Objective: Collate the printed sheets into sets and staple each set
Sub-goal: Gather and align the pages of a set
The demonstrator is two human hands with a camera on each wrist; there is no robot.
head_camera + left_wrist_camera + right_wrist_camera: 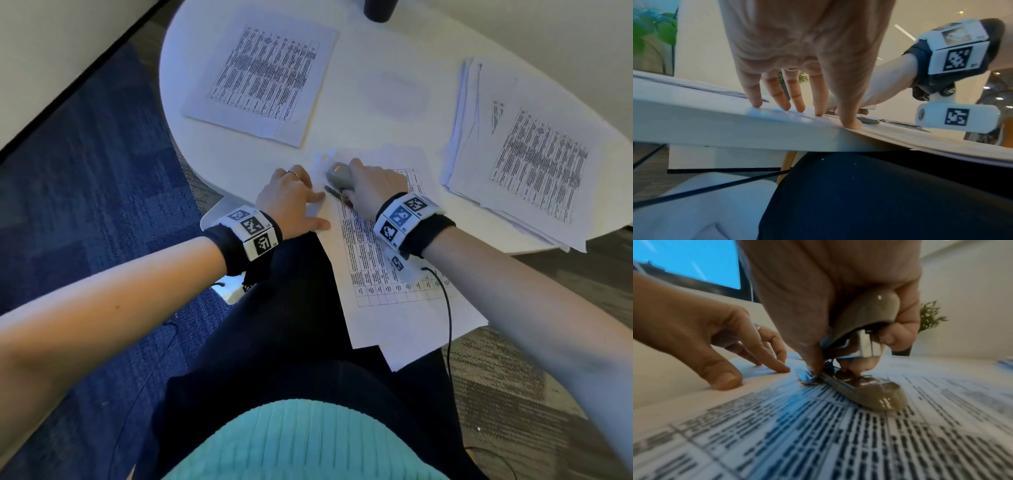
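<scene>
A set of printed sheets (383,260) lies at the near edge of the white round table (346,113), hanging over my lap. My right hand (371,186) grips a grey stapler (337,173) at the set's upper left corner; in the right wrist view the stapler (863,321) stands hinged apart, its base (877,395) lying on the print. My left hand (291,197) presses spread, straight fingers (797,104) on the left edge of the printed sheets (818,426), just left of the stapler.
One printed sheet (263,78) lies at the table's far left. A thick, fanned stack of sheets (527,157) sits at the right. A dark cylinder (380,10) stands at the far edge. A black cable (447,308) runs from my right wristband over the set.
</scene>
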